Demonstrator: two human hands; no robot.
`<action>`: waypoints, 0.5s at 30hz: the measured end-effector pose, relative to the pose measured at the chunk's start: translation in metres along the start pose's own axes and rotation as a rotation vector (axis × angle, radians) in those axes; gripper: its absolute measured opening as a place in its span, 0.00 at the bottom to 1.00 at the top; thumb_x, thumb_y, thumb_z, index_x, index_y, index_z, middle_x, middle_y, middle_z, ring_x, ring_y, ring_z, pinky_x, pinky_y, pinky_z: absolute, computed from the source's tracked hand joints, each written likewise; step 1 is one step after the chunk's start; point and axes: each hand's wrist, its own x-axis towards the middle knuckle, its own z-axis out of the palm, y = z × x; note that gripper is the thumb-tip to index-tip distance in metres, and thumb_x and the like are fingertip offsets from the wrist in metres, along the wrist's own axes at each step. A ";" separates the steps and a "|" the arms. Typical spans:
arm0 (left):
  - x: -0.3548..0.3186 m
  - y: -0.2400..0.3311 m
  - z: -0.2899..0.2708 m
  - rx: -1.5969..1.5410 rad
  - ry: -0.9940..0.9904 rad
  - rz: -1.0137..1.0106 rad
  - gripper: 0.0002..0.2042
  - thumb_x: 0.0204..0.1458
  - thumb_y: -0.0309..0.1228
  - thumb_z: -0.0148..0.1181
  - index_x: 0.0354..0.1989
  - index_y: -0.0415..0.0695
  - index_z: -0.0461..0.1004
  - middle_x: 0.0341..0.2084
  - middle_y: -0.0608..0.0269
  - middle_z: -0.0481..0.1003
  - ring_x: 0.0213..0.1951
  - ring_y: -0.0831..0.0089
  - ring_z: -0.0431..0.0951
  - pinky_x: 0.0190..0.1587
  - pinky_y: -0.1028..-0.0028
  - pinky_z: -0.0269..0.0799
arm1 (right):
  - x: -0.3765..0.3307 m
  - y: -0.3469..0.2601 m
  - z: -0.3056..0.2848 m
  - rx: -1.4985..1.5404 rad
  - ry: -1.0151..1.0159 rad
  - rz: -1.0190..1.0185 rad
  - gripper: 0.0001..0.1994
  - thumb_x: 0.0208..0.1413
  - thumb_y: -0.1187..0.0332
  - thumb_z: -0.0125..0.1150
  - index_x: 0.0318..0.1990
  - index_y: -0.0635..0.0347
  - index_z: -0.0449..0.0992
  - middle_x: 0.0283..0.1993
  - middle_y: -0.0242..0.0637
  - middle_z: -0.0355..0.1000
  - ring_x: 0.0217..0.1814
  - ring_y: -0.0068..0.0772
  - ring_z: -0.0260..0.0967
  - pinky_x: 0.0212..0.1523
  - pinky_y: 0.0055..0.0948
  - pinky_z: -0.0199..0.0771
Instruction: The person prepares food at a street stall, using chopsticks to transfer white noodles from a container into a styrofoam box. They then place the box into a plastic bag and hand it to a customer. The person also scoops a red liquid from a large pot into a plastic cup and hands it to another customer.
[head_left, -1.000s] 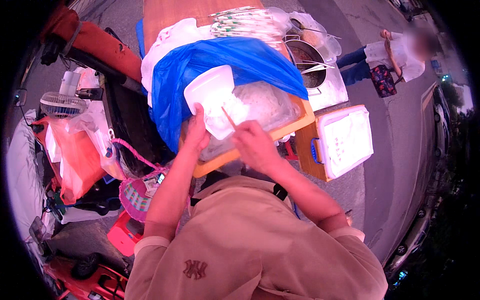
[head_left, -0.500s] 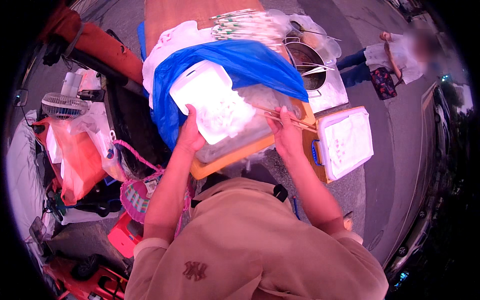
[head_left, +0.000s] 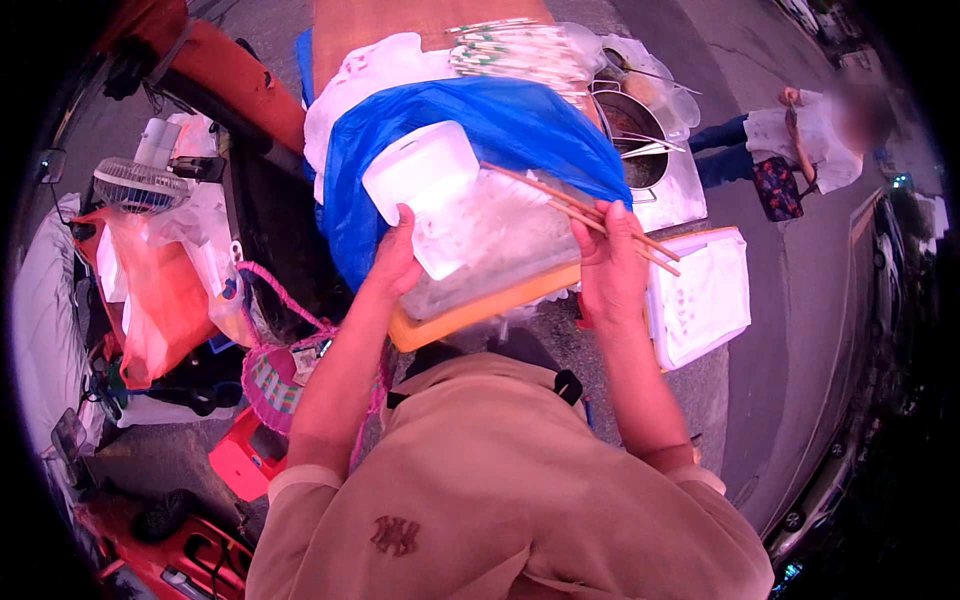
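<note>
My left hand (head_left: pixel 400 252) grips the near edge of an opened white foam takeaway box (head_left: pixel 420 172), its lid tilted up at the far side. Some whitish food (head_left: pixel 455 222) is in the lower half; glare hides what kind. In my right hand (head_left: pixel 612 258) is a pair of long wooden chopsticks (head_left: pixel 572 205), tips pointing left toward the box, over the tray. Below both hands lies an orange-yellow tray (head_left: pixel 490 308) with a pale, cloudy-looking mass in it. A blue plastic sheet (head_left: pixel 470 112) is bunched along the tray's far side.
Beyond the sheet lie many paper-wrapped chopsticks (head_left: pixel 520 55). A metal pot (head_left: pixel 635 125) with utensils stands at the far right, above a white cloth-covered box (head_left: pixel 700 295). At left are a fan (head_left: pixel 140 185) and plastic bags (head_left: pixel 150 300). A person (head_left: pixel 805 140) is at the right.
My right hand has moved right with the chopsticks, whose tips have come away from the food. The white heap in the box looks lower. The whole view has shifted slightly.
</note>
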 end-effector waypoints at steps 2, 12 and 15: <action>0.001 -0.003 -0.003 0.040 0.025 0.018 0.42 0.59 0.60 0.49 0.71 0.37 0.52 0.67 0.51 0.63 0.66 0.58 0.65 0.67 0.58 0.63 | -0.003 -0.013 0.009 -0.027 -0.043 -0.051 0.10 0.66 0.62 0.59 0.43 0.60 0.74 0.45 0.37 0.75 0.47 0.34 0.78 0.45 0.28 0.85; -0.002 -0.013 0.003 -0.043 -0.029 -0.038 0.44 0.56 0.63 0.49 0.71 0.40 0.52 0.67 0.53 0.63 0.66 0.58 0.65 0.67 0.57 0.63 | -0.004 -0.011 0.036 -1.023 -0.731 -0.326 0.09 0.63 0.67 0.61 0.43 0.63 0.79 0.44 0.38 0.76 0.51 0.36 0.75 0.51 0.35 0.75; 0.001 -0.018 -0.004 -0.069 -0.040 -0.018 0.45 0.55 0.65 0.48 0.72 0.40 0.52 0.68 0.53 0.62 0.67 0.58 0.64 0.68 0.56 0.61 | -0.012 -0.018 0.027 -0.973 -0.642 -0.348 0.10 0.61 0.67 0.62 0.44 0.63 0.80 0.43 0.38 0.76 0.49 0.35 0.74 0.48 0.34 0.74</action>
